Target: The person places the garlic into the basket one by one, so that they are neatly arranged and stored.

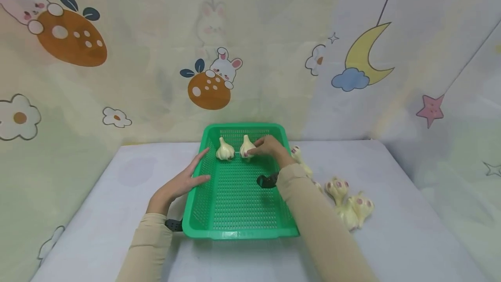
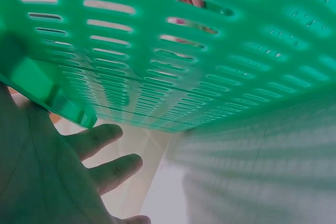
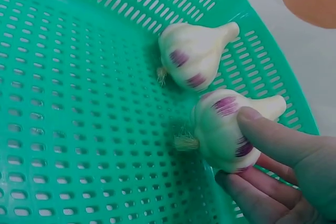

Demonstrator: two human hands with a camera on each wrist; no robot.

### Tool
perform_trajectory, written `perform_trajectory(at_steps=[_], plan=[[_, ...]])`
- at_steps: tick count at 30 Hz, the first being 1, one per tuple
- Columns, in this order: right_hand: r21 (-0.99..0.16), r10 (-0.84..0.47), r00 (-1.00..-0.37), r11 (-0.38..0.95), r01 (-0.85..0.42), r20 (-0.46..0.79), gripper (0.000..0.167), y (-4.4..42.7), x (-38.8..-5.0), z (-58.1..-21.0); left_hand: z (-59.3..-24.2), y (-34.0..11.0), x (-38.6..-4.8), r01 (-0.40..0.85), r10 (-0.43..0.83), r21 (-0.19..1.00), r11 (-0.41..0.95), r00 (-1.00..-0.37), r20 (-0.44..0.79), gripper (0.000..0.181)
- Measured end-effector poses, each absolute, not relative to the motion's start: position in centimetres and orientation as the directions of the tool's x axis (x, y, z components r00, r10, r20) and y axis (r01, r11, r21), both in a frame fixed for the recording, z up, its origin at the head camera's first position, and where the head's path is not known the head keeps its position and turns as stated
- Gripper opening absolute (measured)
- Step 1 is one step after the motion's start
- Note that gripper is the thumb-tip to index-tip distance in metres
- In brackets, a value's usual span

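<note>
Inside the green plastic basket [image 1: 240, 233], my right hand [image 1: 270, 148] grips a garlic bulb [image 3: 223, 129] between thumb and fingers, near the far wall. The bulb is pale with purple patches and has a tuft of roots. Just left of it in the head view, a second garlic bulb [image 1: 225, 149] leans by the same far wall. My left hand [image 1: 178, 186] lies along the basket's left side, fingers straight and spread by the rim. In the left wrist view, its fingers [image 2: 115, 174] extend beside the slotted outer wall.
Several more garlic bulbs [image 1: 350, 210] lie on the white table [image 1: 407, 229] to the right of the basket, some partly hidden behind my right arm. A cloth backdrop [image 1: 274, 77] with cartoon pictures hangs behind the table.
</note>
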State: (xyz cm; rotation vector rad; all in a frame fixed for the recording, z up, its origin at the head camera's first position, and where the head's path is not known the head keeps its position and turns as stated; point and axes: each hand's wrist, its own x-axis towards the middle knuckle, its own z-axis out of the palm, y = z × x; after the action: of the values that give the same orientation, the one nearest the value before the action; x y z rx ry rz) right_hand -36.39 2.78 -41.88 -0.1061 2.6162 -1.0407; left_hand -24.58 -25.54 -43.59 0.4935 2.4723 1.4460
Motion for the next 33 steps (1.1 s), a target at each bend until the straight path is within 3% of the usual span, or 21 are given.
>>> perform_trajectory(at_steps=[33], plan=[[-0.639, -0.238, -0.957, 0.765, -0.078, -0.167, 0.048, 2.30, -36.24, -42.35, -43.87, -25.65, -24.61, 0.157, 0.390, 0.872, 0.464, -0.920, -0.042, 0.080]])
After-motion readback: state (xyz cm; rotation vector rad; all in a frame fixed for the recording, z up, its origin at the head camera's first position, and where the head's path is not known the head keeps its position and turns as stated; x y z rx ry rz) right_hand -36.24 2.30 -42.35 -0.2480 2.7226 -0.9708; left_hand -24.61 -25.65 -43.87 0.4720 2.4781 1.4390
